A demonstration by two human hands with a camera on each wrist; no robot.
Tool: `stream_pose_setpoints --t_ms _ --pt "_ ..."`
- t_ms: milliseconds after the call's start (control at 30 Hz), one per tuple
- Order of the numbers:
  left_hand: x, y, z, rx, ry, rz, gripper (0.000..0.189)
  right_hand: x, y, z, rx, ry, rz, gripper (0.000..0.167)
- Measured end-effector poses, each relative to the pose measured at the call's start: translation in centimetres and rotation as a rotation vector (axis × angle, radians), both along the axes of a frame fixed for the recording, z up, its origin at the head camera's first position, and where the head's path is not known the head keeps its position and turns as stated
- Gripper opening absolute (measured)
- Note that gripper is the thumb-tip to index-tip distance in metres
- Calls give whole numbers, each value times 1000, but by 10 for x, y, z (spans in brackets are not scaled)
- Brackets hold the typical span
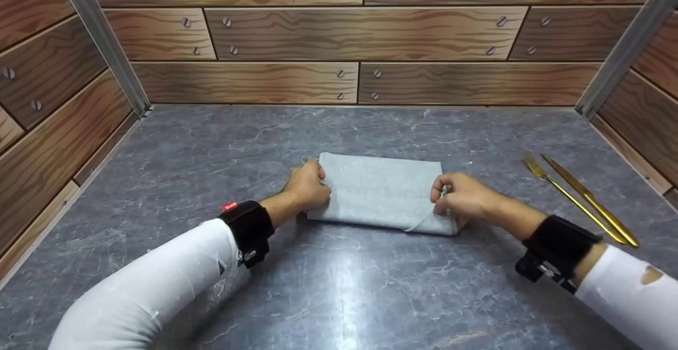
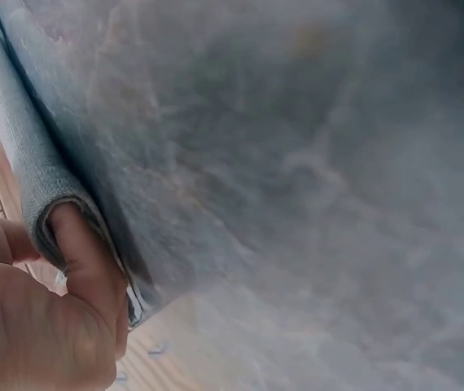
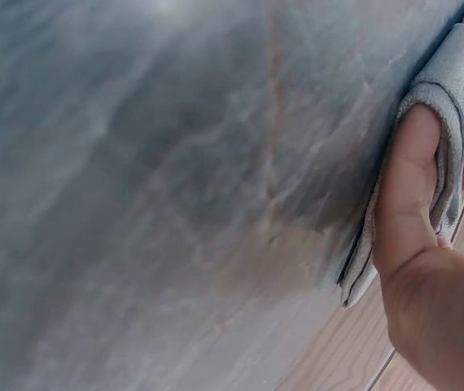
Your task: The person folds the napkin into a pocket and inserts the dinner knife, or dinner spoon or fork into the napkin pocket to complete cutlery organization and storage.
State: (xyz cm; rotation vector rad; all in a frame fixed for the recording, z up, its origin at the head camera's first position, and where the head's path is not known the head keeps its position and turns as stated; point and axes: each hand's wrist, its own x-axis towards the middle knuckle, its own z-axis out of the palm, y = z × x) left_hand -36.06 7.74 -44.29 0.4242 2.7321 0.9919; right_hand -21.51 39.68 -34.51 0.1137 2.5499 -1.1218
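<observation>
A light grey-blue folded cloth [image 1: 378,191] lies flat on the grey marbled table, its layers rolled over into a thick fold along the near side. My left hand [image 1: 307,186] grips its left end. In the left wrist view the thumb of that hand [image 2: 49,322] is tucked inside the fold of the cloth [image 2: 32,155]. At the opposite end my right hand [image 1: 469,196] pinches the right side. The right wrist view shows this thumb [image 3: 415,179] pushed into the fold, with fingers on the far side. A thin pale strip crosses the cloth's near right corner.
To the right of the right hand lie a gold fork [image 1: 564,188] and a gold knife [image 1: 593,202], side by side and slanted. Wood-patterned panels [image 1: 365,35] wall the table at the back and both sides, with metal posts [image 1: 100,32] in the corners.
</observation>
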Motion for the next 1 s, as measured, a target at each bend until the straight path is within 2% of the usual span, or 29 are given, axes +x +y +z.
stream_pose_setpoints --t_ms 200,500,633,700,767,833,900,967,1000 --pt "-8 -1 2 -64 -21 -27 27 -3 -4 2 44 -4 22 21" --pt "-12 -4 2 -57 -70 -26 15 -4 -5 5 65 -2 36 22" --pt "-11 -5 1 -47 -81 -19 17 -3 -3 3 61 21 36 27" --pt "-11 -5 2 -80 -95 -17 23 -2 -3 3 58 24 28 30" --pt "-14 -5 5 -166 -84 -23 35 -2 -4 4 61 22 19 32" --pt "-18 -4 10 -278 -26 -58 56 -5 -4 4 77 16 15 33" --pt "-27 -1 17 -378 48 -131 80 -10 1 0 115 13 35 34" --pt "-32 5 31 -444 105 -237 101 -23 16 -13 201 47 93 34" --pt "-33 8 41 -460 100 -298 106 -31 25 -21 254 70 125 33"
